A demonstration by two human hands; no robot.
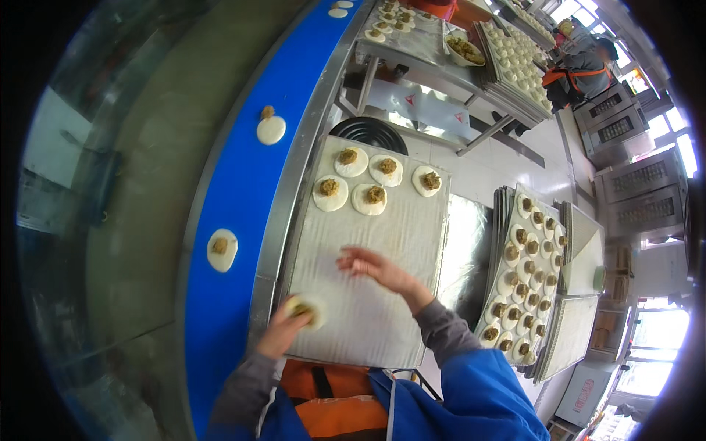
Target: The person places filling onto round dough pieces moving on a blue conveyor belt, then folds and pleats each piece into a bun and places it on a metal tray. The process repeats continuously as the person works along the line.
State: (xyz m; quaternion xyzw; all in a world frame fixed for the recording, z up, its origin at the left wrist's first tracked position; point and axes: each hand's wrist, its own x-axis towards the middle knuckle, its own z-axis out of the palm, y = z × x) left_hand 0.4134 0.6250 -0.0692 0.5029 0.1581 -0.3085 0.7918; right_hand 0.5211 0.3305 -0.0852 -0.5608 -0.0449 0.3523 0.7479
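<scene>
In my left hand [279, 331] is a round dough wrapper [315, 303] with brown filling on it, held over the near left corner of a pale tray [375, 323]. My fingers are closed around its left edge, and it is slightly blurred. Above the middle of that tray hovers my right hand [368, 266], fingers stretched to the left and holding nothing. At the tray's far end lie several flat dough rounds [368, 208], each topped with a lump of filling.
Along my left runs a blue conveyor belt [243, 176] carrying a filled dough round [221, 259] and another farther up [271, 132]. Stacked trays [482, 312] of filled rounds stand at right. Beyond are a steel table [423, 55], a filling bowl [465, 50] and a person [585, 70].
</scene>
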